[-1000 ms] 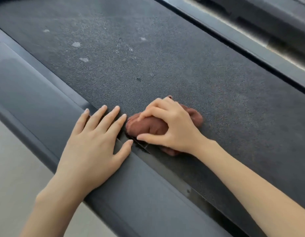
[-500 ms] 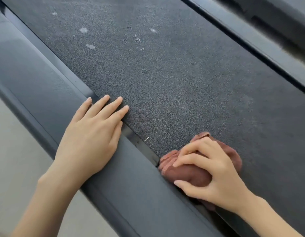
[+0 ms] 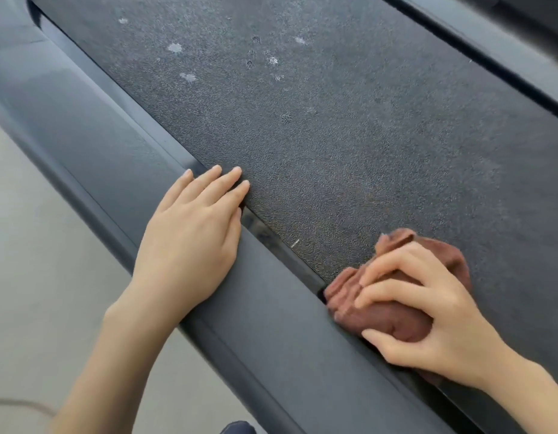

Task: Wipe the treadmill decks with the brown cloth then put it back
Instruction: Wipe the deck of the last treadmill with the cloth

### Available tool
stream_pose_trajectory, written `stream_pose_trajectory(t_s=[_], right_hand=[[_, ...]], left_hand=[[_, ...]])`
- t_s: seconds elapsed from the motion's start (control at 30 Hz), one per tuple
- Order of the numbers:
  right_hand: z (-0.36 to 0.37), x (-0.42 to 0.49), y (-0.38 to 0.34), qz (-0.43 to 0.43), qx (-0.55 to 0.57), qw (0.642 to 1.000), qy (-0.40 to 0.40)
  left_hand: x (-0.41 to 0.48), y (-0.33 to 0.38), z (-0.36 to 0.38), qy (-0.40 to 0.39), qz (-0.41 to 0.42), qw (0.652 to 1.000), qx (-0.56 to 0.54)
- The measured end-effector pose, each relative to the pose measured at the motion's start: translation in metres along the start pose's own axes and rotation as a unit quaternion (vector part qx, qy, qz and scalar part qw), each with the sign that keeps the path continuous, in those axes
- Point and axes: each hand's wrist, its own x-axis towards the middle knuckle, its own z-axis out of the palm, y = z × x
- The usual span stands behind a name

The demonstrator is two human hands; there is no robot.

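Curled round the brown cloth (image 3: 346,296), the right grip (image 3: 428,317) sits at the near right. Its fingers (image 3: 396,264) bend over the top of the bunched fabric and its thumb (image 3: 387,343) tucks against the near side, so the cloth is pinched between them. The cloth lies directly under that grip, wadded into a lump. Folds stick out to the left of the fingertips and a flap shows on the far side of the knuckles. It rests on the treadmill deck (image 3: 334,136) at the deck's left edge, touching the seam where the textured surface meets the smooth side rail (image 3: 271,339).

To the left and a little farther off, the left grip (image 3: 190,245) lies flat, palm down, on the side rail and holds nothing. Its fingers are straight and pressed together, and the tips reach just over the seam onto the deck's edge. The two grips are apart, with a stretch of rail and seam between them. A small pale fleck (image 3: 294,243) lies on the deck near the seam there.

Left of the rail is pale floor (image 3: 36,261). Farther up the deck, dusty spots (image 3: 175,47) are scattered over the dark grain, well apart from the cloth. Along the far right runs the other side rail (image 3: 490,48).
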Motion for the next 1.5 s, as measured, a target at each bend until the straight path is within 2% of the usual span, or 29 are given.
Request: stream_pose_trajectory(t_s=[0.1, 0.37, 0.5, 0.63, 0.77, 0.87, 0.97, 1.07, 1.13, 1.33, 1.43, 1.5], right_hand=[[-0.003, -0.007, 0.001, 0.007, -0.013, 1.0, 0.003], [0.036, 0.117, -0.024, 0.024, -0.03, 0.998, 0.058], [0.025, 0.071, -0.021, 0.026, -0.027, 0.998, 0.054], [0.006, -0.011, -0.016, 0.073, -0.044, 0.995, 0.059], [0.006, 0.0, -0.009, 0.088, -0.088, 0.99, 0.07], [0.004, 0.056, 0.011, 0.149, -0.091, 0.977, 0.12], [0.001, 0.112, 0.04, 0.252, -0.114, 0.943, 0.185], [0.005, 0.135, 0.051, 0.319, -0.138, 0.918, 0.19], [0.006, 0.119, 0.04, 0.311, -0.124, 0.926, 0.171], [0.026, 0.04, -0.02, 0.18, -0.085, 0.969, 0.144], [0.021, 0.058, -0.007, 0.156, -0.093, 0.977, 0.114], [0.015, 0.088, 0.011, 0.151, -0.094, 0.976, 0.127]], left_hand=[[0.001, 0.002, 0.001, 0.004, -0.005, 1.0, 0.003], [0.001, 0.0, 0.002, 0.008, 0.006, 1.0, 0.019], [0.001, 0.001, 0.001, 0.004, 0.014, 1.0, 0.017], [0.003, 0.002, 0.001, 0.003, 0.019, 1.0, 0.007], [0.022, 0.003, 0.005, -0.031, 0.028, 0.999, 0.019], [0.029, 0.003, 0.011, -0.04, 0.04, 0.997, 0.06], [0.026, 0.002, 0.014, -0.034, 0.043, 0.997, 0.061], [0.026, 0.001, 0.012, -0.028, 0.041, 0.997, 0.053], [0.026, 0.001, 0.011, -0.036, 0.041, 0.997, 0.048], [0.028, -0.001, 0.014, -0.023, 0.034, 0.998, 0.045], [0.027, -0.002, 0.017, -0.014, 0.033, 0.999, 0.039], [0.027, -0.001, 0.016, -0.015, 0.031, 0.999, 0.036]])
